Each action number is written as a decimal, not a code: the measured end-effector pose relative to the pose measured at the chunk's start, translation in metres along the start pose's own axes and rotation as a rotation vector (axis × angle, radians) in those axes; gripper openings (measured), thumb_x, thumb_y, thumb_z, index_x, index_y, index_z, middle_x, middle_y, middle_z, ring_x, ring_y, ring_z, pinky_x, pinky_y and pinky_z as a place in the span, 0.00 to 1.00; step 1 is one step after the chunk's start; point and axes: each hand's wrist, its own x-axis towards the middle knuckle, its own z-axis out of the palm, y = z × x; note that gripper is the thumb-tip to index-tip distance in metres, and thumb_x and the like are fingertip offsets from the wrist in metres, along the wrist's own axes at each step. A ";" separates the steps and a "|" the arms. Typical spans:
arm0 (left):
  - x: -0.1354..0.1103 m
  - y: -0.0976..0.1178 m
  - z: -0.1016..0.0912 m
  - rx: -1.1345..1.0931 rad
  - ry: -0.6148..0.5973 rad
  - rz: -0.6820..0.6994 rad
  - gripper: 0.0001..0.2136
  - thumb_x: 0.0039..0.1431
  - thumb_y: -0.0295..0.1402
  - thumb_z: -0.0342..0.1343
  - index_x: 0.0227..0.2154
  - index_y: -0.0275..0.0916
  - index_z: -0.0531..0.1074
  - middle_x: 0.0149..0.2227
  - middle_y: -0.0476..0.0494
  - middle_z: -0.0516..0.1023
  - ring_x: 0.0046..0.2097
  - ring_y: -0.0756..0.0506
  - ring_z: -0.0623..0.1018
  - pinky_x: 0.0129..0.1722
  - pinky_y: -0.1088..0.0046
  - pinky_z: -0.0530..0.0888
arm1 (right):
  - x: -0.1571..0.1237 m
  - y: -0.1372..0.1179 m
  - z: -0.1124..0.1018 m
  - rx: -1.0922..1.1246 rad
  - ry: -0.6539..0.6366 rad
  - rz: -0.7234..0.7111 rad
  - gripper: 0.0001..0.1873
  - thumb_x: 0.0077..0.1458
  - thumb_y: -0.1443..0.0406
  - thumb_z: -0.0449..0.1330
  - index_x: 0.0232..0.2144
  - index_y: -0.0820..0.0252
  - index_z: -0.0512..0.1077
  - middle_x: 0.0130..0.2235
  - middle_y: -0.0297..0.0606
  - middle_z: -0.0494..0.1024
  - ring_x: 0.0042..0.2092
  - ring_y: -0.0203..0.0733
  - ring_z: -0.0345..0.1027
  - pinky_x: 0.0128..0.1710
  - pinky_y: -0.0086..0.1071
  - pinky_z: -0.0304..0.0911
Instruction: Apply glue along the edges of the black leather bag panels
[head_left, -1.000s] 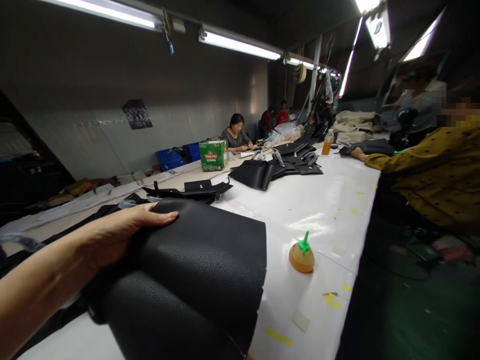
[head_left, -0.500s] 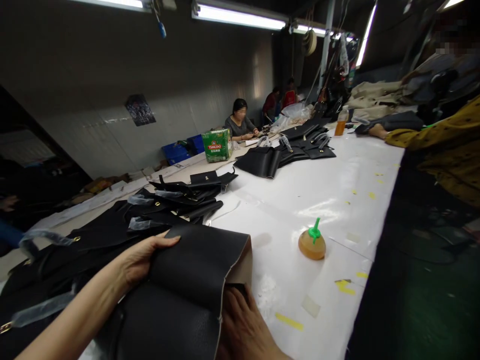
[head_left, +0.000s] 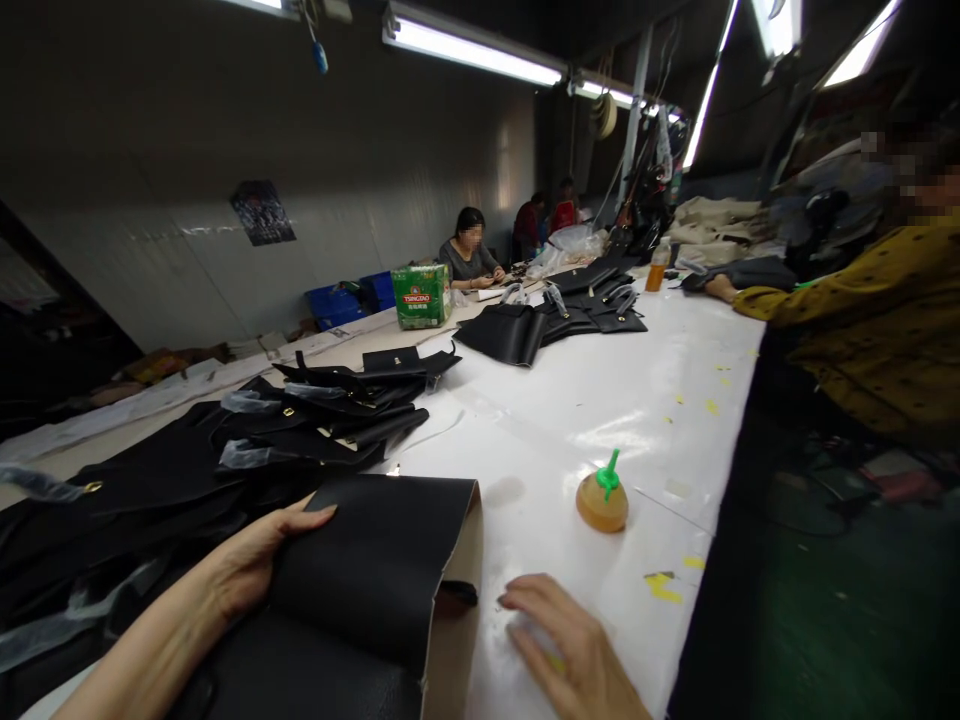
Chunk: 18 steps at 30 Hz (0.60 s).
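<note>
A black leather bag panel [head_left: 367, 560], folded over with its pale inner side showing at the right edge, lies in front of me. My left hand [head_left: 259, 555] grips its left side, thumb on top and the other fingers hidden behind or underneath. Inside the open fold a small dark strip [head_left: 459, 592] sticks out. Just right of the panel, apart from it, my right hand [head_left: 574, 640] hovers over the white table [head_left: 540, 420] with fingers loosely spread and nothing in them. Beyond that hand stands a round squeeze bottle [head_left: 602, 505] of amber liquid with a green nozzle.
Black leather bag pieces [head_left: 187, 450] with plastic-wrapped handles are piled on the left. Another pile [head_left: 517, 332] lies farther back, near a green carton [head_left: 421, 297]. At the right table edge, a co-worker's yellow dotted sleeve [head_left: 817, 300] reaches over dark material. Yellow tape scraps [head_left: 664, 588] stick to the table.
My right hand has come out of the panel's open edge and moved right, its fingers now apart. My left hand keeps its hold. The view has shifted slightly right.
</note>
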 end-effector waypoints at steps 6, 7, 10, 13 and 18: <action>0.000 0.001 0.004 -0.092 0.062 -0.064 0.23 0.44 0.23 0.64 0.45 0.43 0.72 0.38 0.40 0.81 0.37 0.31 0.80 0.40 0.53 0.77 | -0.010 0.070 -0.079 -0.132 0.546 0.447 0.27 0.51 0.48 0.57 0.48 0.55 0.61 0.52 0.46 0.69 0.51 0.53 0.67 0.51 0.46 0.64; -0.001 0.003 0.004 -0.102 0.067 -0.061 0.23 0.45 0.22 0.64 0.46 0.44 0.71 0.38 0.39 0.82 0.38 0.31 0.80 0.40 0.52 0.77 | -0.005 0.077 -0.084 -0.158 0.515 0.445 0.32 0.49 0.48 0.59 0.52 0.54 0.57 0.56 0.46 0.66 0.56 0.54 0.62 0.55 0.48 0.59; -0.004 0.006 0.000 -0.099 0.078 -0.055 0.25 0.45 0.22 0.64 0.48 0.43 0.69 0.36 0.38 0.82 0.37 0.29 0.80 0.39 0.50 0.77 | 0.017 0.085 -0.086 -0.183 0.422 0.476 0.41 0.44 0.52 0.63 0.57 0.53 0.51 0.58 0.46 0.64 0.59 0.55 0.58 0.57 0.49 0.55; -0.006 0.008 -0.011 -0.090 0.074 -0.024 0.23 0.45 0.22 0.64 0.47 0.41 0.69 0.35 0.38 0.82 0.35 0.30 0.80 0.38 0.52 0.78 | 0.035 0.088 -0.080 -0.159 0.416 0.484 0.37 0.43 0.53 0.63 0.52 0.55 0.54 0.53 0.47 0.69 0.53 0.56 0.65 0.52 0.47 0.60; -0.002 0.007 -0.023 -0.104 0.027 -0.014 0.19 0.47 0.23 0.63 0.44 0.37 0.70 0.35 0.36 0.81 0.35 0.34 0.81 0.41 0.55 0.77 | 0.046 0.079 -0.080 -0.059 0.391 0.455 0.30 0.46 0.49 0.60 0.47 0.53 0.56 0.43 0.41 0.73 0.43 0.54 0.70 0.45 0.45 0.63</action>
